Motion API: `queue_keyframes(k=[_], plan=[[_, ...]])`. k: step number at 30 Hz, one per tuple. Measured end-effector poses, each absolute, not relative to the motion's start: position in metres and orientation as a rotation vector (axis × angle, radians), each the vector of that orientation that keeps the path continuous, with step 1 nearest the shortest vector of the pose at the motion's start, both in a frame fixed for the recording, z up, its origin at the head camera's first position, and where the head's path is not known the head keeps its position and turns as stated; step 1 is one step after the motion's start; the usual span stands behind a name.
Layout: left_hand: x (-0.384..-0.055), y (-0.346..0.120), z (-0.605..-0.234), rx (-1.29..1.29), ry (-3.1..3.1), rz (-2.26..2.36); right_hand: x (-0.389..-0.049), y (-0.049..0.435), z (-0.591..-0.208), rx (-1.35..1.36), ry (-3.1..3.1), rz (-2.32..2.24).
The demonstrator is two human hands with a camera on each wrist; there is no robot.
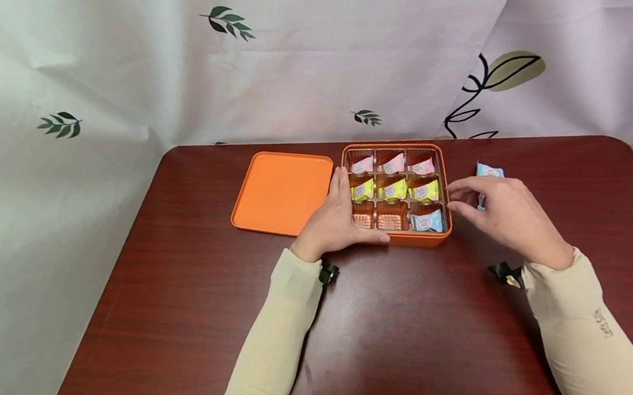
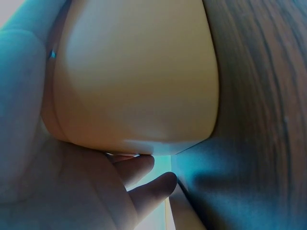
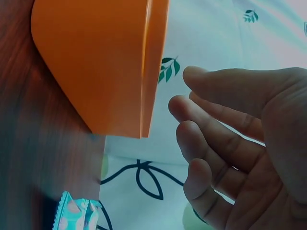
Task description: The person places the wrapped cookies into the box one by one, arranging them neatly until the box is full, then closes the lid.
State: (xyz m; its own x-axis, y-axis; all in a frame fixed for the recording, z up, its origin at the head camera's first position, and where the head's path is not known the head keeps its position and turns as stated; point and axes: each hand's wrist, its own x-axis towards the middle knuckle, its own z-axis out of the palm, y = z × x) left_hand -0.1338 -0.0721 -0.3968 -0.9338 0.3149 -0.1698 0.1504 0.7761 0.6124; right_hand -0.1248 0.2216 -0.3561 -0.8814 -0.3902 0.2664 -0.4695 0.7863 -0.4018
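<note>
An orange box (image 1: 419, 239) with a divided tray stands on the table. Three pink-wrapped candies (image 1: 393, 164) fill its back row and three yellow-wrapped candies (image 1: 393, 190) the middle row. A blue-wrapped candy (image 1: 427, 220) lies in the front right compartment; the front middle and front left ones show bare tray. My left hand (image 1: 332, 222) rests against the box's front left corner, thumb along the front, fingers straight at the left side. Just beside the right rim is my right hand (image 1: 507, 214), its fingers loosely bent with nothing between them, as the right wrist view shows.
Left of the box lies a flat orange lid (image 1: 282, 193). Behind my right hand another blue-wrapped candy (image 1: 489, 170) lies on the dark red table (image 1: 395, 328), and a further blue piece (image 1: 481, 202) is mostly hidden. A patterned white curtain (image 1: 294, 53) hangs behind.
</note>
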Motion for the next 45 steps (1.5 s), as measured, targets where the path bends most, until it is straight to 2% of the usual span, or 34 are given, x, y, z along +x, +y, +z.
queue_keyframes(k=[8,22,45], plan=[[-0.134,-0.072,-0.397,0.355,2.696,0.902,-0.131,0.228,-0.360,0.661,-2.780,0.680],[-0.133,-0.072,-0.396,0.363,2.701,0.888,-0.144,0.251,-0.373,0.452,-2.871,0.808],[-0.133,-0.071,-0.395,0.346,2.698,0.886,-0.164,0.280,-0.387,0.363,-3.105,0.791]])
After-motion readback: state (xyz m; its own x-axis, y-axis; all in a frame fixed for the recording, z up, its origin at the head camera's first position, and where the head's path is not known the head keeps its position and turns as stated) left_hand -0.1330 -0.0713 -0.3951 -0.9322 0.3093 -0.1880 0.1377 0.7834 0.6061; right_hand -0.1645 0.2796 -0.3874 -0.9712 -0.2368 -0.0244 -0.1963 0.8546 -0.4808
